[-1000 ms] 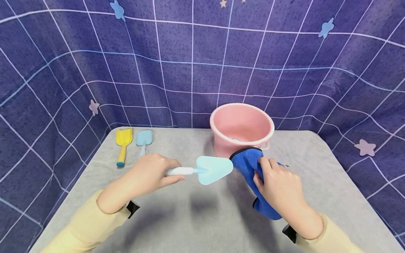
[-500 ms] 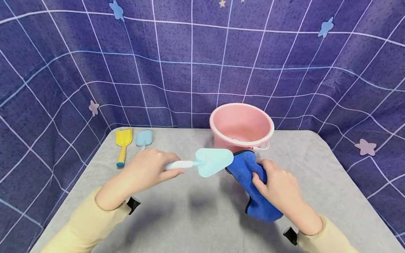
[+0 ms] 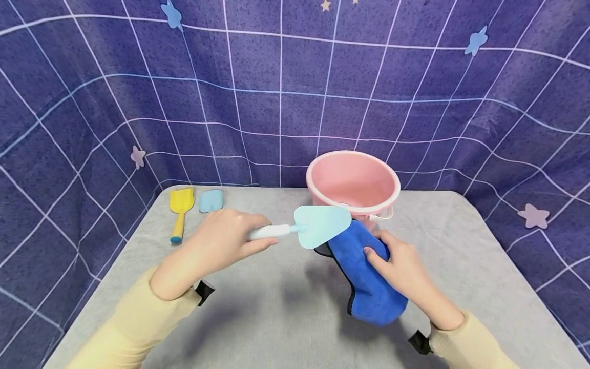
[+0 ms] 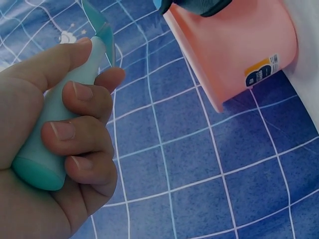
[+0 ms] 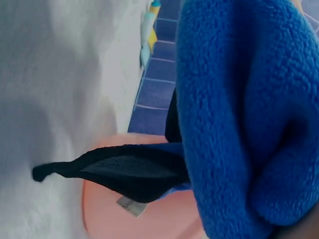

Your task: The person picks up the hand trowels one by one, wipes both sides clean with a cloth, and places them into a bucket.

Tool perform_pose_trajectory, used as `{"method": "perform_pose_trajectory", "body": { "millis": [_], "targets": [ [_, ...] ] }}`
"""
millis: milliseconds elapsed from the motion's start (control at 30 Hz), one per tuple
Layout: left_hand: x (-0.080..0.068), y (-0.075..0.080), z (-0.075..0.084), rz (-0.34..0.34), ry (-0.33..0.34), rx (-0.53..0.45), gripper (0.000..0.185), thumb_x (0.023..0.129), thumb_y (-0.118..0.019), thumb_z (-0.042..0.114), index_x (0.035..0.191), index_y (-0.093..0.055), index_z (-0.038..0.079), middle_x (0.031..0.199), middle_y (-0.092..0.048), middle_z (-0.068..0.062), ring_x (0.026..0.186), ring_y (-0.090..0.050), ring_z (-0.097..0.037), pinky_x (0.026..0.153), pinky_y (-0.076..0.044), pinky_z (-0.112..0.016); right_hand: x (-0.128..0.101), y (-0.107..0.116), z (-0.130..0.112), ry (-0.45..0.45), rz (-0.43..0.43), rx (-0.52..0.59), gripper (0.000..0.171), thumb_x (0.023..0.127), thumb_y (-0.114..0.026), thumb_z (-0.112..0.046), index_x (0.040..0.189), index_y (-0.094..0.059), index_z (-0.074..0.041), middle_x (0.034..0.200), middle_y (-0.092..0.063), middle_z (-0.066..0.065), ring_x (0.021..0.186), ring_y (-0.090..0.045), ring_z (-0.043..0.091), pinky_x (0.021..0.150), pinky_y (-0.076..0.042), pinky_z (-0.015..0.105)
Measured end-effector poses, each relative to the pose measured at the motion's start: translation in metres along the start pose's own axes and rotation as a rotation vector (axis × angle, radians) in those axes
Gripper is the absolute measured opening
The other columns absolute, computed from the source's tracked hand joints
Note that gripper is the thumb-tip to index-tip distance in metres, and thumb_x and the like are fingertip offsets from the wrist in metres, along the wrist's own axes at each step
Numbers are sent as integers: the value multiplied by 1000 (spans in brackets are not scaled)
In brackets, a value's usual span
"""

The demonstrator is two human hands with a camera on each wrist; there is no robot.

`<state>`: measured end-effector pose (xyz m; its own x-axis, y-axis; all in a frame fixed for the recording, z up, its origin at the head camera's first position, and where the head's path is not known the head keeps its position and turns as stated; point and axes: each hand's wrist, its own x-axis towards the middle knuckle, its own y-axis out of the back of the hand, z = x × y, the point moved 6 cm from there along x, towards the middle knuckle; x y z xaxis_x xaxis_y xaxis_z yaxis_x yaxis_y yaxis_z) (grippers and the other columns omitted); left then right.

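My left hand (image 3: 229,231) grips the white handle of a toy trowel with a pale blue, rounded triangular blade (image 3: 321,224), held above the table and pointing right. In the left wrist view the fingers (image 4: 79,129) wrap around the handle, which ends in a teal cap. My right hand (image 3: 402,262) pinches a blue cloth (image 3: 369,279) with black edging; its lower part hangs down toward me. The cloth's upper edge lies behind the trowel blade; whether they touch I cannot tell. Plush folds of the cloth (image 5: 224,119) fill much of the right wrist view.
A pink bucket (image 3: 318,197) with a white handle stands at the back, right of centre, just beyond the cloth. At the back left lie a yellow toy shovel (image 3: 181,205) and a light blue one (image 3: 211,200), partly hidden by my left hand. A purple gridded curtain (image 3: 258,118) surrounds the grey table (image 3: 258,328).
The trowel has risen and shifted slightly right with my left hand. The cloth has swung left, turned flatter, and its top now sits behind the blade. The bucket has not moved.
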<state>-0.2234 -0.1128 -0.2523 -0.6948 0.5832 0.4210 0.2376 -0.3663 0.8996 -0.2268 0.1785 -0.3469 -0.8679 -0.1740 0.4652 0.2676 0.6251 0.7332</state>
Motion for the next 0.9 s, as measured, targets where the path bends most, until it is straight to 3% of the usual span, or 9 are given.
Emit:
{"method": "perform_pose_trajectory", "body": {
  "millis": [333,567,733,900],
  "targets": [
    [11,-3,8,22,-44,-2,26,81,-71,39,70,-57,20,52,-36,13,47,-35,-6,42,-27,-24,2,-26,7,-177,-166,320,16,93,-55,-20,105,-60,-11,92,-64,4,82,-58,15,73,-46,28],
    [16,-10,16,55,-95,20,35,81,-70,41,64,-48,20,51,-33,12,45,-32,-6,42,-24,-24,4,-44,14,-362,-228,552,28,97,-50,-22,119,-56,-7,111,-61,11,98,-56,16,86,-44,26],
    [19,-14,19,61,-107,-11,31,80,-71,39,66,-52,19,51,-36,13,45,-33,-6,42,-26,-23,3,-56,18,-491,-276,758,39,97,-47,-23,131,-47,-4,124,-55,13,103,-55,14,89,-43,25],
    [22,-17,21,54,-106,-20,26,81,-71,39,71,-56,20,52,-37,13,45,-33,-5,41,-27,-23,2,-64,20,-567,-294,917,39,97,-46,-25,131,-47,-4,119,-56,3,100,-57,11,86,-45,26]
  ]
}}
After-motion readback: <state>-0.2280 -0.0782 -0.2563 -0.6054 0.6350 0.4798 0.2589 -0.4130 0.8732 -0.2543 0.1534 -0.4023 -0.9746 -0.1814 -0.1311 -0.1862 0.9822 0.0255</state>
